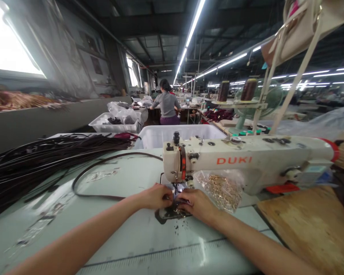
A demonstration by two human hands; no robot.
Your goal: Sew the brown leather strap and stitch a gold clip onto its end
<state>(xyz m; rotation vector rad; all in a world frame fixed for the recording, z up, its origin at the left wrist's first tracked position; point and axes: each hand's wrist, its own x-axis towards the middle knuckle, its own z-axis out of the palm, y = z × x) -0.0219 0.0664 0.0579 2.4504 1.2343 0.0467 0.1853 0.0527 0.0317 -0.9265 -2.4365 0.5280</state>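
Dark strap (94, 196): one, looped on the worktop (132, 236), one run passing behind the left wrist, the other reaching the head of the sewing machine (263, 164). Left hand (162, 196): fingers curled beside the needle; grip hidden. Right hand (197, 204): fingers bent close opposite, at a small dark piece; whether pinched, cannot tell. Stage, as judged: close handwork at the needle, calling for steady fingers clear of its point. Clear bag of gold-coloured metal pieces (220, 189): under the machine arm. Bundle of dark straps (46, 156): at left. Printed ruler (154, 253): along the near side. Wooden board (309, 221): at right. Beyond: white bin (157, 133), thread cones (223, 91), seated person (167, 105), strip lights overhead.
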